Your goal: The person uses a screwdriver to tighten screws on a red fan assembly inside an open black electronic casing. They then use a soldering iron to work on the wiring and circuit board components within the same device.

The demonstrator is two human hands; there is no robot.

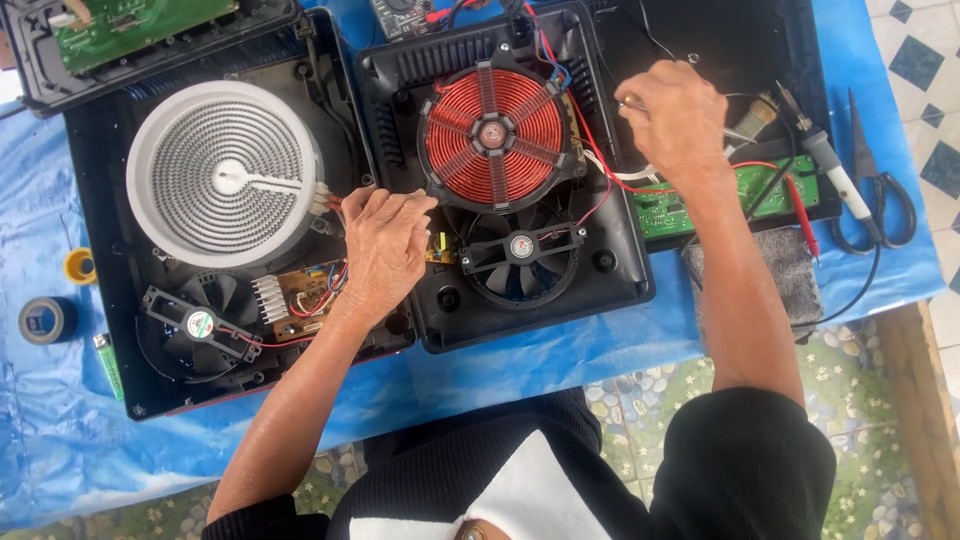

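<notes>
blue plastic sheeting (pixel 560 360) is spread over the table, and two opened cooktop housings are laid on it side by side. in the bigger black housing (pixel 110 330), at the left, a white round heating element (pixel 222 176) with a grey spiral is seated above a small fan (pixel 200 325) and a brown circuit board (pixel 305 295). the smaller black housing (pixel 610 290) beside it is filled by a copper-red coil (pixel 492 124), with a second black fan (pixel 522 248) just below. a green circuit board (pixel 690 205) is seen to the right of it, tied in by red wires (pixel 600 165).

the left hand (pixel 385 245) is laid flat, fingers together, over the seam between the two housings, just below the coil. the right hand (pixel 678 118) is held closed above the right edge of the smaller housing, pinched on a thin metal tool (pixel 632 103) whose kind cannot be told.

further right, a soldering iron (pixel 830 165) and scissors (pixel 885 195) are laid. at the far left, rolls of tape (pixel 47 320) and a green lighter (pixel 108 365) are left on the sheeting.
</notes>
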